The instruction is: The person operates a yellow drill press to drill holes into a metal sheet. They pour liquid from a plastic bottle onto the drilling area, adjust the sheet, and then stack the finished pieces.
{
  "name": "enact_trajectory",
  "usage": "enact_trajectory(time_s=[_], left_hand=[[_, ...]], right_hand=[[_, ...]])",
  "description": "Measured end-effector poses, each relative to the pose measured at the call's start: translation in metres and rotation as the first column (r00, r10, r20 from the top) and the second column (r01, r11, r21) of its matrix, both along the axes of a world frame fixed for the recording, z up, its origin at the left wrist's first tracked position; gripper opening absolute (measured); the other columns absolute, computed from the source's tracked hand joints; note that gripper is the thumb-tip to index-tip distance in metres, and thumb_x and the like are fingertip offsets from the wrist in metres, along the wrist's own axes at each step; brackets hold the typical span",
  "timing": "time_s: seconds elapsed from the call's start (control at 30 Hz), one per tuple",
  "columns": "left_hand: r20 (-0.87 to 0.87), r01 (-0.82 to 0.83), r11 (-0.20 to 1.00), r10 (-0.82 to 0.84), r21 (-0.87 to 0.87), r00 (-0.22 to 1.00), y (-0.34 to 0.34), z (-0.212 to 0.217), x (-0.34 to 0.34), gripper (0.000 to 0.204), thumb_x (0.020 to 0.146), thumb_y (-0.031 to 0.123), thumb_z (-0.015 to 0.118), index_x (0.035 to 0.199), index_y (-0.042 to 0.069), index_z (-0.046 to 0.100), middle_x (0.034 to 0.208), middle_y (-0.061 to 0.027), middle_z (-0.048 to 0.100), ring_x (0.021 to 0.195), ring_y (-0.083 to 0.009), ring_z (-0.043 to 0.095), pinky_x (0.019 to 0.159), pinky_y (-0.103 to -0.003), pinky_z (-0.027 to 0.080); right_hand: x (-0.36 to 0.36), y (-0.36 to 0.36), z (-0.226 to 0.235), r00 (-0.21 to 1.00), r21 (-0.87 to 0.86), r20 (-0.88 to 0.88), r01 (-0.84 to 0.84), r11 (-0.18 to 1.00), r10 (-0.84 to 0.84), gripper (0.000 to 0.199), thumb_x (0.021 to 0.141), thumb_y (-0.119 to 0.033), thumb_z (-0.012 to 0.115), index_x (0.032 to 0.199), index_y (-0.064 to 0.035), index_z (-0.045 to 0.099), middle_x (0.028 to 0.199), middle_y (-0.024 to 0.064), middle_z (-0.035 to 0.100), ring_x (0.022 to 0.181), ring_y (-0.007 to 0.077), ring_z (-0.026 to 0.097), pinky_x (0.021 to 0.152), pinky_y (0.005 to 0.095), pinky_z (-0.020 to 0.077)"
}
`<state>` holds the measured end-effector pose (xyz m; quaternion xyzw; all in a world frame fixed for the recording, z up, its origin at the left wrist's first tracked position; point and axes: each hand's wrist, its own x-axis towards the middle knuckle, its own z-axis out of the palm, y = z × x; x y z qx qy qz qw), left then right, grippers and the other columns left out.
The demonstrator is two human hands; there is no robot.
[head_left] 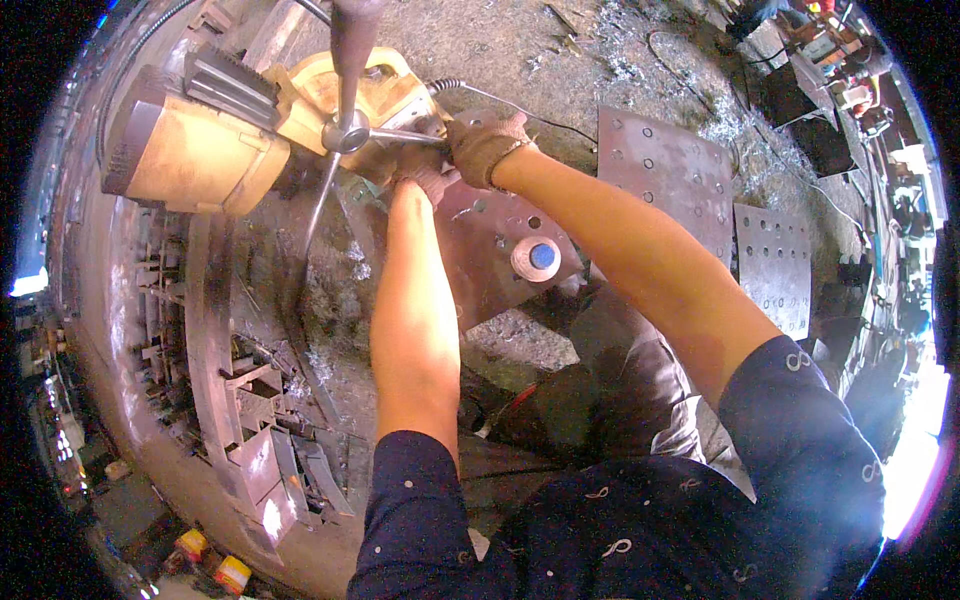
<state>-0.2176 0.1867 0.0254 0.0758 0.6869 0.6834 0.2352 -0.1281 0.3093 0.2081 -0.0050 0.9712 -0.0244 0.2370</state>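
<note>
A yellow drilling machine stands at the upper left, with a three-spoked feed handle on its near side. My right hand, in a dirty work glove, is closed at the outer end of the spoke pointing right. My left hand, also gloved, reaches in low beside the drill head; its fingers are hidden behind the machine and the glove. Below both hands lies a reddish-brown steel plate with round holes. A pale round container with a blue centre sits on that plate, between my forearms.
Two more drilled steel plates, a larger plate and a smaller plate, lie at right. A cable runs from the drill across the dusty ground. Steel beams and metal offcuts lie at left. A person is far right.
</note>
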Motion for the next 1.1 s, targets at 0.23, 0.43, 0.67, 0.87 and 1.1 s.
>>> enact_trajectory(time_s=[0.23,0.43,0.67,0.87,1.1], left_hand=[[-0.387,0.058,0.776,-0.377,-0.629,0.841,-0.045,0.008,-0.003,0.028,0.101,0.027,0.067,0.123,0.009,0.073,0.118,-0.0098,0.079,0.109,-0.0363,0.073,0.095,-0.048,0.056],[-0.531,-0.485,0.647,0.144,-0.589,0.835,-0.069,0.074,0.171,0.044,0.108,0.035,0.062,0.136,0.001,0.062,0.126,-0.0207,0.071,0.116,-0.0378,0.068,0.099,-0.046,0.053],[-0.297,-0.639,0.67,0.566,-0.377,0.769,-0.157,0.055,0.316,0.04,0.105,0.035,0.07,0.123,0.0,0.069,0.118,-0.0147,0.072,0.107,-0.0304,0.067,0.097,-0.044,0.053],[-0.433,-0.681,0.673,0.543,-0.288,0.719,-0.234,0.104,0.324,0.034,0.105,0.03,0.07,0.115,-0.002,0.068,0.108,-0.0103,0.07,0.097,-0.0224,0.062,0.087,-0.039,0.052],[-0.413,-0.568,0.802,0.461,-0.183,0.785,-0.196,0.219,0.274,0.041,0.103,0.03,0.07,0.125,-0.004,0.066,0.117,-0.015,0.071,0.101,-0.0259,0.067,0.089,-0.038,0.056]], right_hand=[[0.004,-0.022,0.01,0.996,-0.019,-0.085,-0.03,0.999,0.028,0.044,0.106,-0.034,0.059,0.144,-0.0105,0.058,0.133,0.018,0.074,0.127,0.0393,0.069,0.1,0.0696,0.0476],[0.004,-0.007,-0.001,0.999,-0.064,-0.039,0.034,0.997,-0.036,0.046,0.107,-0.038,0.059,0.142,-0.0092,0.061,0.127,0.0179,0.076,0.12,0.0392,0.073,0.097,0.0614,0.0531],[0.0,0.008,-0.009,0.989,-0.228,-0.15,-0.029,0.973,-0.005,0.039,0.1,-0.022,0.058,0.135,-0.0091,0.07,0.117,0.019,0.079,0.109,0.0391,0.077,0.088,0.0516,0.0619],[0.031,0.021,0.037,0.959,-0.221,-0.28,-0.103,0.97,0.038,0.031,0.097,-0.019,0.061,0.117,-0.0031,0.078,0.113,0.0218,0.079,0.106,0.0386,0.078,0.086,0.0529,0.0636],[0.116,-0.016,0.07,0.957,-0.341,-0.261,0.03,0.939,-0.126,0.039,0.096,-0.037,0.066,0.111,-0.0033,0.078,0.104,0.0244,0.08,0.099,0.0381,0.08,0.084,0.0506,0.0635]])
